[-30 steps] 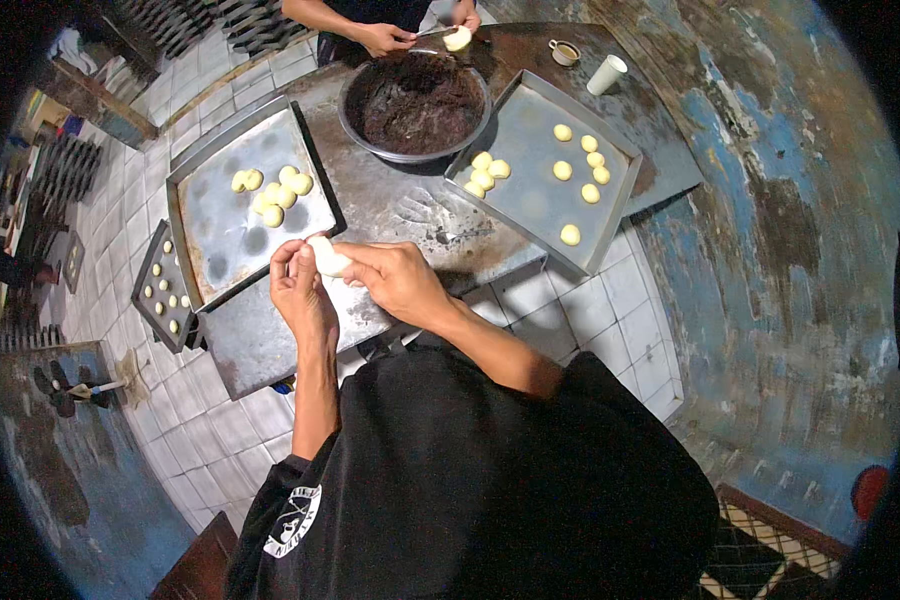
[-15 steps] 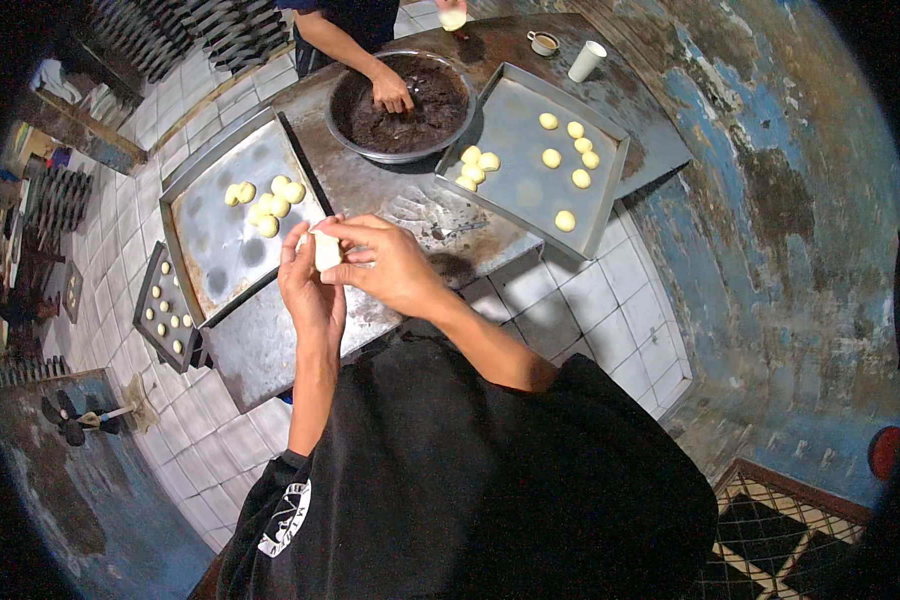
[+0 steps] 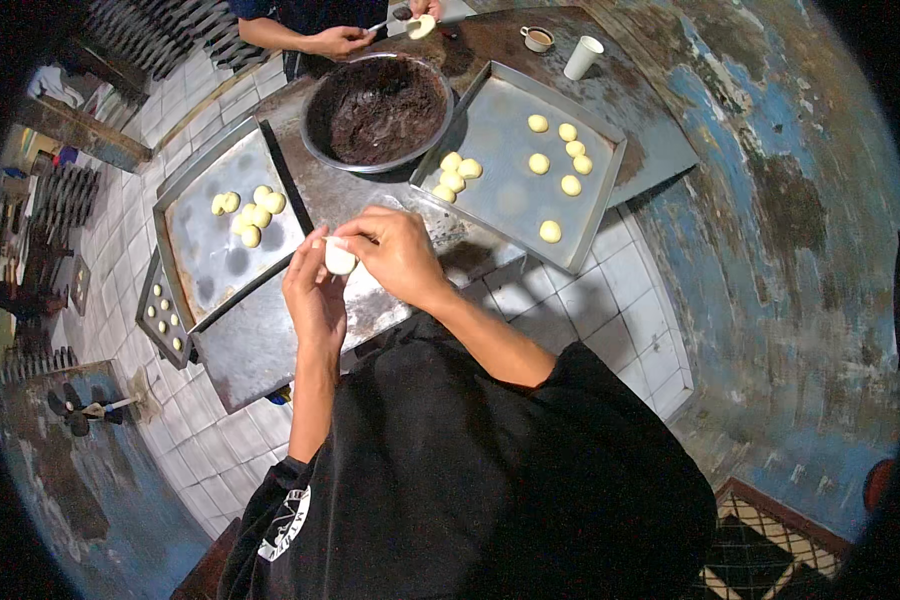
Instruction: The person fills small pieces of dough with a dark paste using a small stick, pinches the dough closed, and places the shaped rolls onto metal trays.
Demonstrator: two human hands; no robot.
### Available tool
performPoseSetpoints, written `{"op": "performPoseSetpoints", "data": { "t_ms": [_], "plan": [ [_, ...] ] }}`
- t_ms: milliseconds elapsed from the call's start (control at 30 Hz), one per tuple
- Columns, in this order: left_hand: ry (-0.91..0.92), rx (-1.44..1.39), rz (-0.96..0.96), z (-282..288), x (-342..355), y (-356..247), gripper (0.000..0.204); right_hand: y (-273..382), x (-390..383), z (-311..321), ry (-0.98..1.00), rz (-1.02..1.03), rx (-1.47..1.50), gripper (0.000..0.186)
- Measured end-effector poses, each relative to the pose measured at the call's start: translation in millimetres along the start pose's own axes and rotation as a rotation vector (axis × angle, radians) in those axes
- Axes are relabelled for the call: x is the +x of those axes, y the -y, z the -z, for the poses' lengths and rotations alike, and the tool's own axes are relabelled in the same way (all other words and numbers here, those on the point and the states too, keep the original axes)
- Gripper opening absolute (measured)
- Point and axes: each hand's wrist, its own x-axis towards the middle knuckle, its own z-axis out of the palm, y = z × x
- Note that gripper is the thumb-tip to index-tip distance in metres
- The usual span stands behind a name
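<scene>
My left hand (image 3: 308,280) and my right hand (image 3: 395,250) are closed round one pale piece of dough (image 3: 339,258), over the near edge of a worn metal table (image 3: 260,355). Just beyond them is a metal bowl (image 3: 314,140) of dark crumbly filling. A square tray (image 3: 215,285) on the left and another tray (image 3: 505,115) on the right hold several pale yellow dough balls, some clustered, some apart.
A co-worker's hand (image 3: 345,42) holds a utensil behind the bowl; the other (image 3: 426,10) holds dough. A small cup (image 3: 537,40) and white tumbler (image 3: 583,58) stand back right. A smaller tray (image 3: 160,310) sits lower left, a fan (image 3: 70,410) below it.
My fingers have shifted on the dough, my right hand curling over it. The co-worker's hand went down into the bowl half a second ago and is now back above it with a utensil.
</scene>
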Motion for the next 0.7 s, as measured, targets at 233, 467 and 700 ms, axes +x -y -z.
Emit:
{"op": "performPoseSetpoints", "data": {
  "t_ms": [233,467,700],
  "plan": [
    [-0.204,0.015,0.072,-27,-6,26,0.035,-32,-6,15,0.104,0.167,-0.030,0.022],
    [-0.056,0.155,-0.238,-50,-10,42,0.024,-30,12,44,0.199,-0.198,0.402,0.013],
    [-0.144,-0.001,-0.138,-69,-7,50,0.032,-49,4,42,0.025,-0.068,0.226,0.011]
  ]
}}
